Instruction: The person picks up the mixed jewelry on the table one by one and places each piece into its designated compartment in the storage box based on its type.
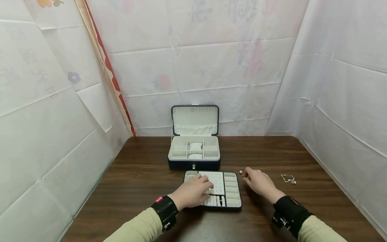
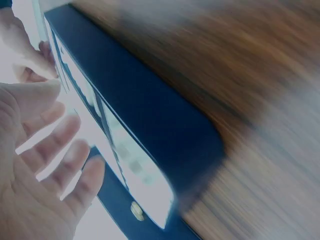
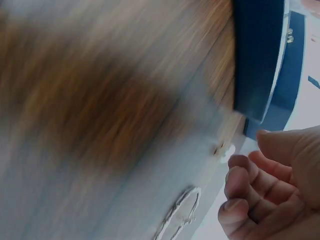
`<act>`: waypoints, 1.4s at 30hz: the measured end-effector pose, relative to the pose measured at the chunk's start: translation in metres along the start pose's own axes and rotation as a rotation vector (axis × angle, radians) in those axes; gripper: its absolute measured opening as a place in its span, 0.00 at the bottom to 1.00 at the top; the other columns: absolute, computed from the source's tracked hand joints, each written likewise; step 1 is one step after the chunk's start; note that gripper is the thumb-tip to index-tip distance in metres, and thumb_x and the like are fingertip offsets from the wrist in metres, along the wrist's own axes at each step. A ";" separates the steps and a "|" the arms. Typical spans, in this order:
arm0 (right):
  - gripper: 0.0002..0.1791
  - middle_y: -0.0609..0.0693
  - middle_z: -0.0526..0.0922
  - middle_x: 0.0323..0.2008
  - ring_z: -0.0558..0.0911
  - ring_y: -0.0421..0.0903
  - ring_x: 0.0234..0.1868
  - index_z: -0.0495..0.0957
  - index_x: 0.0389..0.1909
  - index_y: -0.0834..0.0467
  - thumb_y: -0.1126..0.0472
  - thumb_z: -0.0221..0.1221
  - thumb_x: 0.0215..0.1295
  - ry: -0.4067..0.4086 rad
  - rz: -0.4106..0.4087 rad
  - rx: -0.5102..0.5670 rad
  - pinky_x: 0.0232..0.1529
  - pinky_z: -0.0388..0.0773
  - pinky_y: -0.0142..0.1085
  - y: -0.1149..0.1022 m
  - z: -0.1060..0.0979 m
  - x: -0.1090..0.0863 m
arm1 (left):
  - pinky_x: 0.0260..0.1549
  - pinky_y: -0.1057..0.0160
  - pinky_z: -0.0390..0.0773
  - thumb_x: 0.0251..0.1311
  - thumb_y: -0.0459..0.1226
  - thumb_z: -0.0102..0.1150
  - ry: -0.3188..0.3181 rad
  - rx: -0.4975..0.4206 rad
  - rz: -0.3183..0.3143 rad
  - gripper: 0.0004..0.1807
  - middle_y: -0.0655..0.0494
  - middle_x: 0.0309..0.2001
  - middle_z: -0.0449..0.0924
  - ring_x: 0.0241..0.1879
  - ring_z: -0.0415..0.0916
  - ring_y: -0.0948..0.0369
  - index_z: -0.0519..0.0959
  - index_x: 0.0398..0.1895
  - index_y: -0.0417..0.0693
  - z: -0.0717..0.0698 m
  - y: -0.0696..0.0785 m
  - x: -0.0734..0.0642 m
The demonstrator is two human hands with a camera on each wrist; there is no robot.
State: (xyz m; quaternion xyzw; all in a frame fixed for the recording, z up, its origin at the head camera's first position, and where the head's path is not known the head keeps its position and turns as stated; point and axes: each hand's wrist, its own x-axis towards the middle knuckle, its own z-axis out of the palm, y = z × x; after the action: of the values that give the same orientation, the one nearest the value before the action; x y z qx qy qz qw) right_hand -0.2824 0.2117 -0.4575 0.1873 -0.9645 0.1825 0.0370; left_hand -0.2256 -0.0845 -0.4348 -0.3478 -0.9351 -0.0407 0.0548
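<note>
My left hand [image 1: 193, 191] hovers over a navy jewelry tray [image 1: 232, 191] with its fingers spread and a little bent. The left wrist view shows those fingers apart, holding nothing. Beyond the tray's right edge my right hand [image 1: 260, 183] is low over the table, close to a small pearl piece [image 1: 240, 172]. In the right wrist view its fingers are loosely curled, the thumb [image 3: 275, 147] stands apart from them, and the pearl piece [image 3: 228, 152] lies just beyond the fingertips. The tray has a white board with small holes, ring rolls and a column of compartments.
Behind the tray stands an open navy jewelry box [image 1: 194, 164], its lid [image 1: 195, 117] raised and small cushions in its middle compartments. A chain bracelet [image 1: 292, 181] lies right of my right hand. White sheets [image 1: 199, 74] hang around the wooden table [image 1: 136, 174].
</note>
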 end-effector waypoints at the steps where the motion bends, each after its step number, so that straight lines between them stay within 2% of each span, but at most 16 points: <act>1: 0.05 0.48 0.81 0.30 0.79 0.44 0.27 0.78 0.42 0.57 0.62 0.64 0.70 0.013 -0.001 -0.034 0.27 0.74 0.41 0.001 0.000 0.001 | 0.51 0.58 0.77 0.65 0.48 0.66 0.005 0.014 -0.010 0.17 0.61 0.50 0.79 0.51 0.74 0.59 0.81 0.56 0.59 0.000 -0.004 -0.003; 4: 0.09 0.52 0.84 0.35 0.83 0.51 0.32 0.79 0.46 0.59 0.61 0.65 0.69 0.025 -0.004 -0.101 0.28 0.77 0.45 0.005 0.001 0.005 | 0.62 0.47 0.71 0.65 0.55 0.65 -0.034 -0.002 -0.047 0.29 0.55 0.62 0.75 0.65 0.69 0.50 0.76 0.67 0.60 -0.003 -0.013 -0.011; 7: 0.11 0.55 0.85 0.39 0.85 0.55 0.37 0.79 0.48 0.60 0.61 0.65 0.69 0.028 -0.012 -0.131 0.31 0.79 0.48 0.009 0.003 0.008 | 0.69 0.38 0.62 0.63 0.61 0.63 -0.120 -0.052 -0.091 0.39 0.51 0.74 0.65 0.75 0.56 0.42 0.68 0.75 0.61 -0.006 -0.020 -0.019; 10: 0.09 0.55 0.83 0.38 0.84 0.56 0.37 0.80 0.47 0.59 0.62 0.65 0.68 0.028 -0.015 -0.146 0.31 0.79 0.49 0.011 0.006 0.009 | 0.71 0.35 0.56 0.60 0.64 0.63 -0.189 -0.108 -0.129 0.45 0.50 0.79 0.57 0.78 0.48 0.39 0.64 0.78 0.61 -0.007 -0.023 -0.025; 14: 0.07 0.55 0.81 0.36 0.84 0.57 0.36 0.79 0.43 0.59 0.63 0.65 0.68 0.025 -0.024 -0.172 0.31 0.79 0.50 0.012 0.010 0.011 | 0.70 0.33 0.54 0.57 0.65 0.65 -0.237 -0.156 -0.166 0.48 0.50 0.81 0.52 0.79 0.45 0.38 0.62 0.79 0.61 -0.006 -0.024 -0.030; 18: 0.05 0.56 0.81 0.35 0.84 0.59 0.36 0.78 0.40 0.59 0.64 0.64 0.68 0.023 -0.035 -0.194 0.32 0.80 0.53 0.014 0.013 0.013 | 0.68 0.32 0.58 0.57 0.66 0.65 -0.253 -0.167 -0.181 0.49 0.51 0.81 0.52 0.79 0.46 0.38 0.61 0.79 0.62 -0.003 -0.026 -0.031; 24: 0.02 0.55 0.81 0.34 0.85 0.59 0.34 0.78 0.39 0.58 0.64 0.62 0.70 0.065 -0.063 -0.216 0.30 0.80 0.53 0.012 0.015 0.013 | 0.66 0.32 0.62 0.57 0.66 0.64 -0.260 -0.178 -0.191 0.49 0.54 0.82 0.50 0.79 0.45 0.40 0.61 0.79 0.64 -0.001 -0.028 -0.030; 29: 0.05 0.53 0.79 0.31 0.84 0.57 0.33 0.77 0.35 0.58 0.64 0.65 0.67 0.076 -0.102 -0.218 0.28 0.79 0.51 0.011 0.017 0.015 | 0.64 0.31 0.65 0.57 0.67 0.64 -0.267 -0.179 -0.195 0.49 0.55 0.82 0.50 0.79 0.45 0.40 0.60 0.79 0.65 0.001 -0.029 -0.030; 34: 0.06 0.52 0.80 0.30 0.84 0.55 0.34 0.75 0.34 0.57 0.67 0.63 0.67 0.078 -0.134 -0.209 0.29 0.79 0.49 0.010 0.019 0.018 | 0.62 0.31 0.67 0.56 0.67 0.65 -0.272 -0.181 -0.201 0.49 0.55 0.82 0.50 0.79 0.45 0.40 0.61 0.79 0.66 0.001 -0.030 -0.029; 42: 0.09 0.50 0.75 0.23 0.80 0.51 0.25 0.70 0.34 0.58 0.69 0.62 0.65 0.088 -0.100 -0.139 0.24 0.72 0.43 0.007 0.016 0.019 | 0.60 0.35 0.71 0.55 0.67 0.65 -0.270 -0.162 -0.201 0.49 0.53 0.82 0.50 0.79 0.46 0.39 0.62 0.79 0.66 0.000 -0.030 -0.030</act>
State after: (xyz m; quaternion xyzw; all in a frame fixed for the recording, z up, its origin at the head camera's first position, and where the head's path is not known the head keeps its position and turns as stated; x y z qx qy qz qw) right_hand -0.3026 0.2053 -0.4722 0.2242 -0.9617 0.1210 0.1015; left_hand -0.2231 -0.1264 -0.4401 -0.2581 -0.9577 -0.0744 -0.1036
